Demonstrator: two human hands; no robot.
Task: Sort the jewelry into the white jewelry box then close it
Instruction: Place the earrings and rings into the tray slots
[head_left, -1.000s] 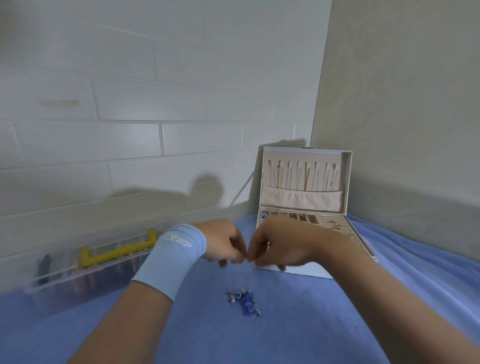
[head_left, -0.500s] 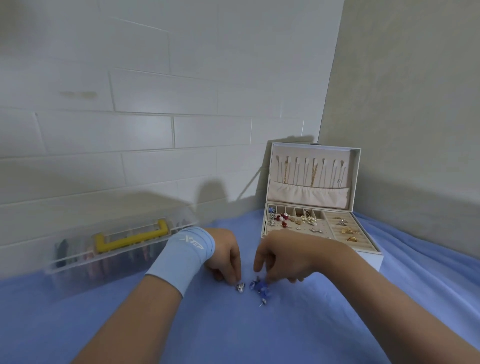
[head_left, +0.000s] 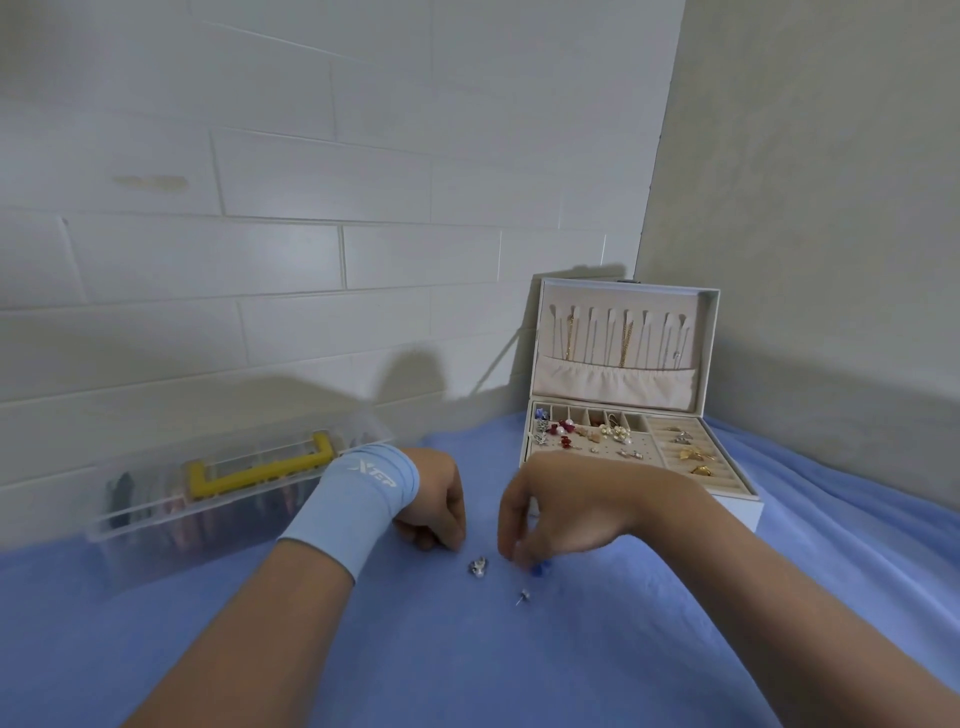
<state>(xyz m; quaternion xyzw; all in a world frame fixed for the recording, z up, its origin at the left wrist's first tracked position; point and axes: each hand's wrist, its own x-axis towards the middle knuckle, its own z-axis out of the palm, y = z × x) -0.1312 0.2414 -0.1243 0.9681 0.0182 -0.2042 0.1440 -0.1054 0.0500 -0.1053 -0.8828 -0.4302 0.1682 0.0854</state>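
**Head view: right hand pinching a blue earring in front of the jewelry box**

The right hand (head_left: 566, 506) hangs fingers-down, and its fingertips (head_left: 514, 551) are curled around a small blue earring (head_left: 537, 569) that peeks out beneath them, low over the blue cloth (head_left: 519, 670). The left hand (head_left: 431, 499), with a pale blue wristband (head_left: 353, 499), rests knuckles-down with its fingers tucked under. Whether it holds anything cannot be told.

All of this is just in front of the white jewelry box (head_left: 737, 512), off its front left corner. A silver piece (head_left: 478, 566) lies loose between the two hands. A small stud (head_left: 523, 596) with a thin post lies a little further from the box. The box is open with its lid upright, and earrings and rings are already in its tray. A clear plastic case (head_left: 234, 483) with a yellow handle sits well to the left of the box.

These pieces look very light, hard and slippery, and their posts could probably bend. A fingertip pinch on the decorative head, not the post, seems safest. The soft cloth may let them sink or snag.
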